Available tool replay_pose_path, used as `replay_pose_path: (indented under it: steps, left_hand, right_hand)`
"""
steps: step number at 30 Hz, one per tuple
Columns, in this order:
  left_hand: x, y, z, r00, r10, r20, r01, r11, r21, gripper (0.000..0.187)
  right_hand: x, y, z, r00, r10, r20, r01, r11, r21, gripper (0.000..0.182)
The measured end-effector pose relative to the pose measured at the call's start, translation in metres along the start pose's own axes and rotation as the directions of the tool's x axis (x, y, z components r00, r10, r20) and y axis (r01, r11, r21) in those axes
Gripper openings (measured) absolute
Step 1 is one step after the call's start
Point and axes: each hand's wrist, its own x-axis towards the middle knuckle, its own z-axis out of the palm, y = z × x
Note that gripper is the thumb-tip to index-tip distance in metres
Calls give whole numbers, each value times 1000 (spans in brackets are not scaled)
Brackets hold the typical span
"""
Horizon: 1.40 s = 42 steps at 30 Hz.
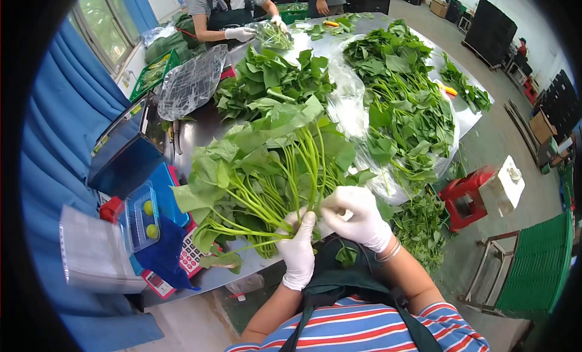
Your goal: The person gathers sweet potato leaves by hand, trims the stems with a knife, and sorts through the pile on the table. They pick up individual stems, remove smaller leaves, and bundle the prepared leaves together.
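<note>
My left hand [297, 250], in a white glove, is wrapped round the lower stems of a bunch of leafy greens [306, 164], whose leaves fan out up and to the left. Beside it on the right, touching the stem edge, is my right hand [357, 222], gloved too, its fingers curled in a pinch. What lies between those fingertips is hidden. Behind the bunch, a heap of the same greens [276, 79] lies on the metal table [203, 134]. A larger pile [400, 97] rests on clear plastic sheeting [348, 103] to the right.
A pink scale [191, 255], a clear plastic tub [142, 219] and a stack of plastic bags [97, 249] sit left. Across the table a gloved person [233, 19] handles bagged greens [276, 36]. A red stool [467, 197] and a green chair [536, 264] stand right. Greens [424, 225] lie below the table edge.
</note>
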Motion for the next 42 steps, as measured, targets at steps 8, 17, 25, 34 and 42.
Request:
replay_pose_path:
  steps: [8,17,25,34,42]
  left_hand:
    - [-1,-11,-3,1000,-20,24,20,1000,-5,10]
    - [-1,0,-5,989,92,119,-92,996,-6,19]
    - [25,4,-57,997,-3,74,36,893,-449,29]
    - [25,0,-60,906,-194,377,362,815,-452,42]
    - [25,3,-65,984,-117,131,154,934,-321,38]
  right_hand:
    - [-11,14,6,884,461,79,-439,759,480,18]
    - [-24,14,-11,770,601,-215,-315,650,691,7]
    - [-71,63,-101,509,789,-344,255,243,936,48]
    - [-9,29,34,860,470,200,-476,879,-19,29]
    - [-2,38,37,888,450,94,-451,892,-4,32]
